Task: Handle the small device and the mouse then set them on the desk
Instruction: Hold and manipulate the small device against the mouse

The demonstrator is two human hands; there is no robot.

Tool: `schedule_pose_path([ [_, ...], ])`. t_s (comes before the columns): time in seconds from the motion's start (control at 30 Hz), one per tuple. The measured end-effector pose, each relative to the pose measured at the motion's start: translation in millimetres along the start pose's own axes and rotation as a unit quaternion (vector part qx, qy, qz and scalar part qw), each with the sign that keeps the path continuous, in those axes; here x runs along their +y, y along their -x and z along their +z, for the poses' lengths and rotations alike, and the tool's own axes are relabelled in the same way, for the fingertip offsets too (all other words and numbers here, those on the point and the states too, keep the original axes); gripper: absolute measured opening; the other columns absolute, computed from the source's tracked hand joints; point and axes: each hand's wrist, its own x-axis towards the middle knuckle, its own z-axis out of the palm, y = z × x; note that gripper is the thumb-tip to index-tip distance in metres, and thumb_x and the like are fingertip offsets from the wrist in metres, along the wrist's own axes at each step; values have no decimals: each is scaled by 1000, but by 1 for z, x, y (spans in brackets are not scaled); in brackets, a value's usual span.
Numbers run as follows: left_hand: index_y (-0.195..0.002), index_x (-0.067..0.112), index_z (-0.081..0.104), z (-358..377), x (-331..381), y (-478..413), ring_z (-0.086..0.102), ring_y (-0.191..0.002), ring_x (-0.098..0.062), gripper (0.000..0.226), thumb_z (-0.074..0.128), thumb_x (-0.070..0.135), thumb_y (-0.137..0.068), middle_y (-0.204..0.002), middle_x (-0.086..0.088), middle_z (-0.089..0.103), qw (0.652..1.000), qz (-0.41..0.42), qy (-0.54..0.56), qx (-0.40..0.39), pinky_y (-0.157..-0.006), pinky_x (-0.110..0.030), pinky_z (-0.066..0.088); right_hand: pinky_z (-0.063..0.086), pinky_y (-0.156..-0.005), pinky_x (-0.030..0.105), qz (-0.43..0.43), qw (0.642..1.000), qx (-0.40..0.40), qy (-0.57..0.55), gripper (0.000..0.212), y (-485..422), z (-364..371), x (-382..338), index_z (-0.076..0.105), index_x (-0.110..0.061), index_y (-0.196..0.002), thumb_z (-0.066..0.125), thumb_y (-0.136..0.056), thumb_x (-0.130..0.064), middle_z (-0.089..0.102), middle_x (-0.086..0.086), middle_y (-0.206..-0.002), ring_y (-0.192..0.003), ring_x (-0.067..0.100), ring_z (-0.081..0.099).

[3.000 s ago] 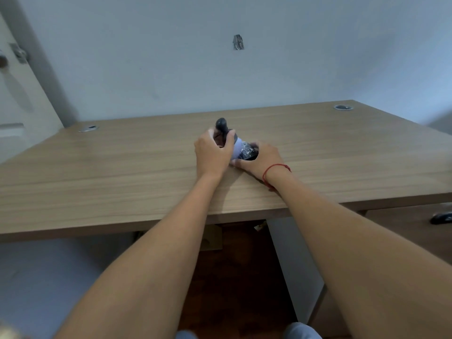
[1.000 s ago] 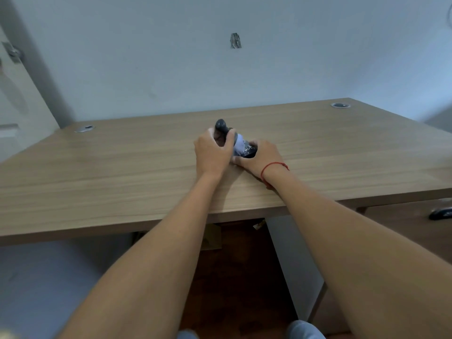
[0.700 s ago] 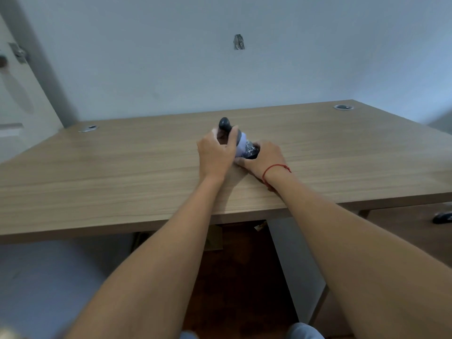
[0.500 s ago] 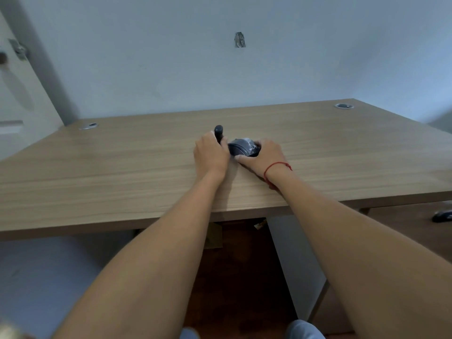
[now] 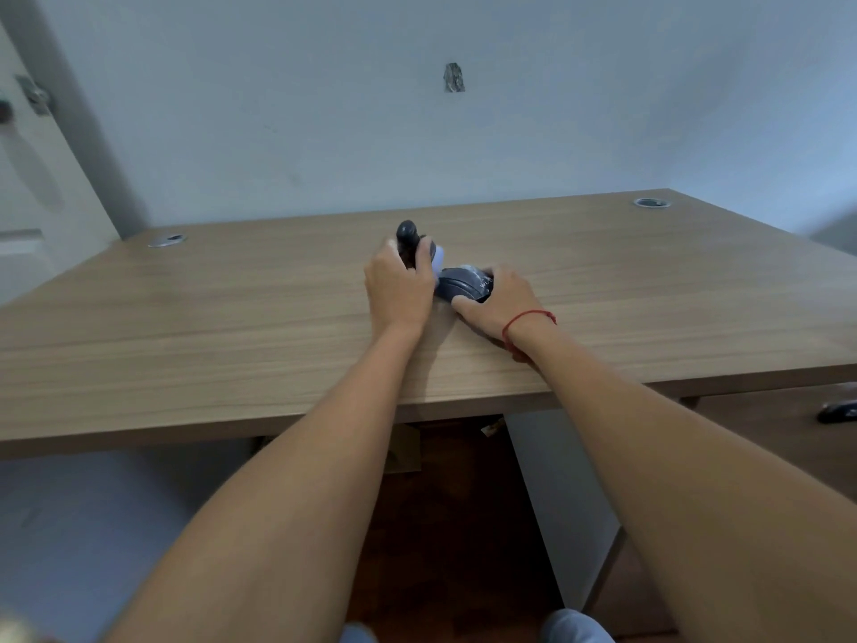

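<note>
My left hand grips a small dark device with a rounded top that sticks up above my fingers; a pale lilac part shows at its right side. My right hand, with a red string at the wrist, holds a dark grey mouse that lies low on the wooden desk, its top facing up. Device and mouse sit close together at the desk's middle. My fingers hide most of both objects.
Two round cable grommets sit in the desk's back corners, one left and one right. A drawer unit with a dark handle stands under the desk at the right. A wall runs behind the desk.
The device and mouse, held pressed together a second ago, have come apart: the mouse turned down onto the desk in my right hand, and my left hand lifted the device slightly.
</note>
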Motion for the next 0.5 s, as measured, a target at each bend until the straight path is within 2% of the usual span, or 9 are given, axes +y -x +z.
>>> schedule_pose_path([
  [0.07, -88, 0, 60, 0, 0, 1, 63, -81, -29, 27, 61, 28, -89, -87, -17, 69, 1000, 3, 24, -7, -74, -33, 49, 51, -91, 43, -7, 1000, 7, 23, 70, -1, 2, -1, 61, -20, -116, 64, -60, -62, 65, 3, -111, -105, 26, 61],
  [0.13, -91, 0, 60, 1, -3, 0, 64, -89, -35, 27, 60, 27, -90, -93, -19, 69, 999, -7, -19, -35, -78, -40, 51, 48, -95, 41, -8, 999, 15, 50, 75, -2, 2, 0, 60, -20, -122, 68, -64, -68, 62, 5, -119, -112, 26, 57],
  [0.27, -95, -3, 58, 2, -9, -3, 60, -97, -39, 27, 55, 24, -92, -101, -24, 65, 993, -43, -108, -33, -77, -41, 46, 38, -101, 37, -21, 997, 2, 75, 70, -5, -1, 4, 49, -13, -135, 68, -80, -52, 53, 10, -134, -126, 28, 46],
  [0.4, -93, 1, 60, 1, -1, -1, 63, -83, -28, 27, 57, 28, -92, -91, -15, 69, 1000, -7, 18, 6, -76, -35, 51, 34, -111, 41, -36, 998, -13, 45, 78, -6, -3, 5, 32, -10, -148, 68, -86, -39, 45, 10, -147, -137, 30, 39],
  [0.5, -93, 0, 62, 1, 0, 1, 63, -83, -26, 27, 59, 27, -90, -91, -15, 70, 1000, 3, 5, -25, -74, -31, 47, 35, -112, 45, -42, 998, -21, 39, 79, -7, -3, 5, 29, -12, -150, 69, -86, -36, 45, 10, -148, -138, 30, 40],
])
